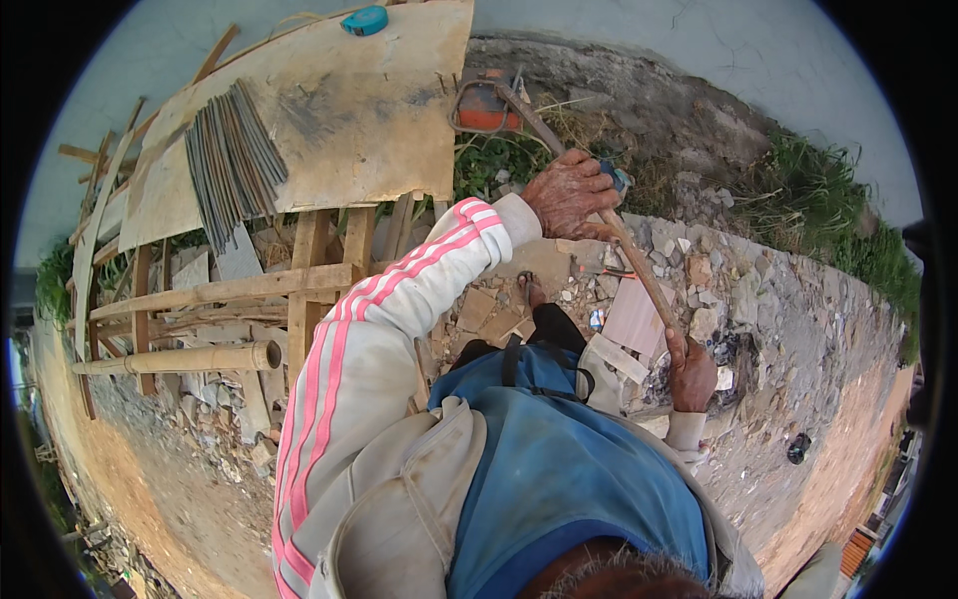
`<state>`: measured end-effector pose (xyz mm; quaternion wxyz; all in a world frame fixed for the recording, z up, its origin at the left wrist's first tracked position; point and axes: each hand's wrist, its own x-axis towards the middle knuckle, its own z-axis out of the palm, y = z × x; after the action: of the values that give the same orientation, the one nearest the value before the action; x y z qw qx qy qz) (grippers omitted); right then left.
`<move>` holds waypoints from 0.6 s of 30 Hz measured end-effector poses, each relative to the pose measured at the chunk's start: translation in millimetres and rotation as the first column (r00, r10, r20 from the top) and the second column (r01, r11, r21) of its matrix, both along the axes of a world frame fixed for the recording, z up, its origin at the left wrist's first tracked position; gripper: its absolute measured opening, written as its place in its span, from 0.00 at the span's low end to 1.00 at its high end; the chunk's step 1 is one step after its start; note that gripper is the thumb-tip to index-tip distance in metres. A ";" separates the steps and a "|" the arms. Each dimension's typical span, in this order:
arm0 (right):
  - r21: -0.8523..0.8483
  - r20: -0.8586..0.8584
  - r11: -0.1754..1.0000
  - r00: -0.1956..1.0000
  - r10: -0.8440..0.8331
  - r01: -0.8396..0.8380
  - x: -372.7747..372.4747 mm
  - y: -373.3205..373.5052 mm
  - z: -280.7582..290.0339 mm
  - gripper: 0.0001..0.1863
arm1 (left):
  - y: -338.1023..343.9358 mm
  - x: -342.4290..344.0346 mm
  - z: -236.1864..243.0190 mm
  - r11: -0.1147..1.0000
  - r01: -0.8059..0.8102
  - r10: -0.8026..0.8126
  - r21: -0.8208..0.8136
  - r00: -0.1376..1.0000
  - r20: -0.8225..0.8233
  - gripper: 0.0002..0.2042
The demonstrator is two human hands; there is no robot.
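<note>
My left hand [573, 194] is closed around the middle of a long wooden stick [636, 260]. Lower down, on the right, my right hand [692, 375] grips the stick near its other end. The stick slants up and left from the right hand, passing the left one toward a red object with a dark metal frame [488, 106]. Whether its far tip touches that frame I cannot tell. Just beyond my left knuckles shows a small blue-teal item [614, 180], partly hidden by the fingers.
On the left, a plywood sheet [349, 120] rests on a wooden frame, carrying a bundle of thin metal rods [235, 155] and a teal tape measure [365, 20]. A bamboo pole [180, 359] lies below. Rubble, a pinkish tile [636, 317] and an orange-handled tool [607, 271] lie near my foot.
</note>
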<state>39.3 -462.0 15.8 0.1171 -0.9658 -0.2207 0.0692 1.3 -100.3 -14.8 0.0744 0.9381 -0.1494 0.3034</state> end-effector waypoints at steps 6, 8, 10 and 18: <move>-0.016 -0.068 0.982 0.980 0.186 -0.188 59.2 -4.9 15.4 0.37 | -6.2 3.0 11.8 0.966 -0.174 0.216 -0.192 0.949 0.230 0.20; 0.039 -0.183 0.972 0.954 0.237 -0.234 71.3 -9.7 16.8 0.36 | -1.2 -8.7 13.3 0.883 -0.376 0.436 -0.282 0.879 0.193 0.18; 0.110 -0.261 0.949 0.913 0.313 -0.294 80.0 -14.2 18.8 0.34 | 7.5 -24.4 12.0 0.770 -0.558 0.615 -0.308 0.778 0.126 0.17; 0.262 -0.848 0.963 0.462 0.259 -0.058 100.9 -8.4 54.8 0.26 | 44.6 -39.1 19.7 0.532 -0.833 0.844 -0.152 0.536 0.018 0.15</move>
<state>140.1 -470.4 70.6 0.3004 -0.7529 -0.2246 0.5408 -37.7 -55.8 4.9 -0.0286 0.8734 0.3352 0.3521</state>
